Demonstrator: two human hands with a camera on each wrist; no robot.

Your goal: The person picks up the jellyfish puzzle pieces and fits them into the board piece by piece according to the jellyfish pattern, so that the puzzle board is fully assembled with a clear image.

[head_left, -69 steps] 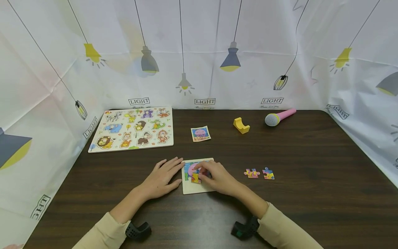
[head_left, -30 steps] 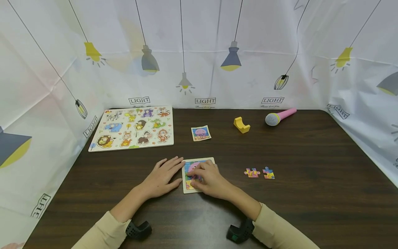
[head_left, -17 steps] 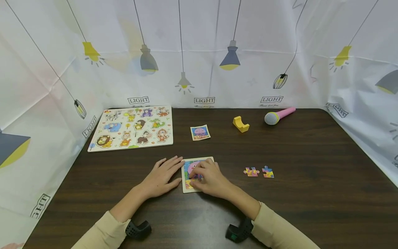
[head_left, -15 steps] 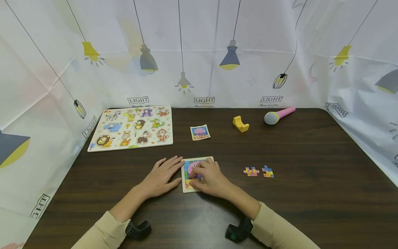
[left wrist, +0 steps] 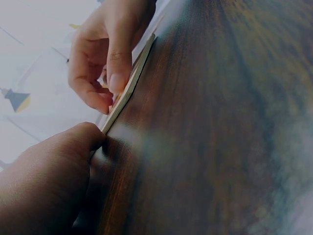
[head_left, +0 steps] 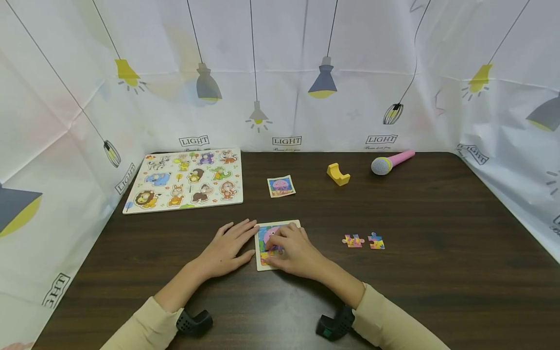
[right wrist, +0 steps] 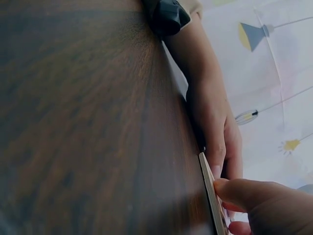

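Two hands on one little puzzle board [head_left: 262,265] is what I'm seeing from my end. It's a small, thin square with a pale wooden-looking rim, lying flat on the dark wood-grain tabletop [head_left: 420,287], right in front of the person. From the left wrist view you can really see how thin it is, basically a flat slab edge-on [left wrist: 128,90].

My read on the left hand [head_left: 227,248]: relaxed and flat, fingers straight, resting on the tabletop with its fingertips against the board's left edge. It isn't gripping anything. The right hand [head_left: 294,250] sits on top of the board with fingers curled down, pressing on a colourful piece [head_left: 272,250] inside the frame. A pink rounded shape on blue peeks out just above the fingers. Can't tell if the piece is fully seated.

Off to the right, well apart from the board, two loose jigsaw pieces [head_left: 364,241] lie just beside each other, knobby-edged, pink, yellow and blue.

Further back there's a small square picture card [head_left: 281,186] with a pink jellyfish-like shape, a chunky yellow plastic block [head_left: 338,174] with a curved notch, and a toy microphone [head_left: 390,163] with a pink handle and grey mesh head. Back left is a big pale animal puzzle board [head_left: 185,181]. White lamp-print sheeting [head_left: 288,73], a bit creased, walls it all in.
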